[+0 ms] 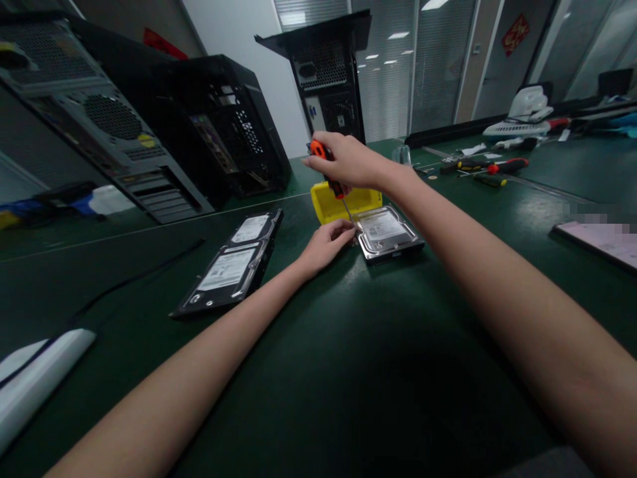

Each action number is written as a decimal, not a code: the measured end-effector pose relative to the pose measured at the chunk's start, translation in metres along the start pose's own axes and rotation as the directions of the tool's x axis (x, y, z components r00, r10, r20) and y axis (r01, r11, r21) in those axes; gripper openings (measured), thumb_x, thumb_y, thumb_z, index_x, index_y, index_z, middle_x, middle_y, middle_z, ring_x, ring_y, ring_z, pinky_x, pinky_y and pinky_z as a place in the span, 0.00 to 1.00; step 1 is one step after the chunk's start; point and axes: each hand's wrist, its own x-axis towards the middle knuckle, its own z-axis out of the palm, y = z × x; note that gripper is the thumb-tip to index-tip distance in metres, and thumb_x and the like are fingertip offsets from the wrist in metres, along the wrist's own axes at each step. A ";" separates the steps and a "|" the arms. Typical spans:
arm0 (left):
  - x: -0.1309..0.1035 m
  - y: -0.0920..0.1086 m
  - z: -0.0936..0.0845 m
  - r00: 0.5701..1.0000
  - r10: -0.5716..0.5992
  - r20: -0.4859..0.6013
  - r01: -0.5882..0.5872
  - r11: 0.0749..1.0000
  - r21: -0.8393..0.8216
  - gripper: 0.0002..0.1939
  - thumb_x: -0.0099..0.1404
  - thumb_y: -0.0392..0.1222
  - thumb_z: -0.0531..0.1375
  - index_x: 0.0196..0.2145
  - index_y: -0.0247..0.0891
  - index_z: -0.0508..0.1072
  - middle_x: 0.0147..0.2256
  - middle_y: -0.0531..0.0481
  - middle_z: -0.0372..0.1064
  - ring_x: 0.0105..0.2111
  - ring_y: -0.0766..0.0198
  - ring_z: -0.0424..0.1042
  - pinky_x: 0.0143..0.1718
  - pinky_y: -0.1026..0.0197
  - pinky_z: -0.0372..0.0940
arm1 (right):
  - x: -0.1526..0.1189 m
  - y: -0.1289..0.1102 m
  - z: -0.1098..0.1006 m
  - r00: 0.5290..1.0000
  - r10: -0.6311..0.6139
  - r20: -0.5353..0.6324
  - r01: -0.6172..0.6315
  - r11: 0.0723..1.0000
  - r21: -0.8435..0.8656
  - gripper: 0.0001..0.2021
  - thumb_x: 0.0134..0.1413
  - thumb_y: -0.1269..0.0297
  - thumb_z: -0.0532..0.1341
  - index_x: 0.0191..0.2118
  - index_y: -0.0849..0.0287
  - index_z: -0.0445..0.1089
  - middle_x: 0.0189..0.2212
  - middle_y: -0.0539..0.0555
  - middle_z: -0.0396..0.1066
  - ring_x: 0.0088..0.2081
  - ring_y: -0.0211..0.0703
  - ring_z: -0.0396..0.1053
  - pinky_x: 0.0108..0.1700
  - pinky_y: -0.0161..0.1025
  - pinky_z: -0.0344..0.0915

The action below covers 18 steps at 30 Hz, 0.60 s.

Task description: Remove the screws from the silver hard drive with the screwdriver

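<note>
A hard drive (385,229) with a white label lies label up on the green table. My right hand (348,159) is wrapped round the orange-and-black handle of a screwdriver (322,151). Its thin shaft slants down to the left edge of the drive. Beside that edge, my left hand (328,244) rests low on the table, fingertips pinched together close to the screwdriver's tip. Whatever they hold is too small to make out. Just behind the drive stands a yellow box (326,202), partly hidden by my right hand.
Left of my left hand lie two more hard drives, a near one (223,272) and a far one (251,228). Computer cases (239,126) stand at the back left. Pliers and other hand tools (507,166) lie at the right, with a phone-like slab (602,239) nearer.
</note>
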 end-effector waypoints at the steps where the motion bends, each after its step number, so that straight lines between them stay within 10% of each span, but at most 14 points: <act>1: 0.000 0.000 0.000 1.000 0.002 -0.001 -0.002 1.000 -0.002 0.14 0.65 0.46 0.54 0.40 0.31 0.71 0.35 0.45 0.70 0.35 0.62 0.70 0.41 0.58 0.64 | 0.000 0.000 0.000 1.000 0.004 0.005 -0.004 1.000 0.001 0.12 0.60 0.58 0.51 0.39 0.63 0.59 0.32 0.55 0.64 0.40 0.45 0.68 0.41 0.39 0.64; 18: -0.001 0.002 0.000 1.000 0.007 -0.006 -0.007 1.000 0.000 0.15 0.65 0.46 0.54 0.40 0.31 0.71 0.36 0.45 0.71 0.35 0.62 0.69 0.42 0.58 0.63 | 0.007 0.001 -0.002 1.000 -0.025 0.008 0.026 0.992 -0.121 0.17 0.59 0.54 0.51 0.39 0.65 0.65 0.32 0.56 0.65 0.37 0.42 0.65 0.45 0.42 0.61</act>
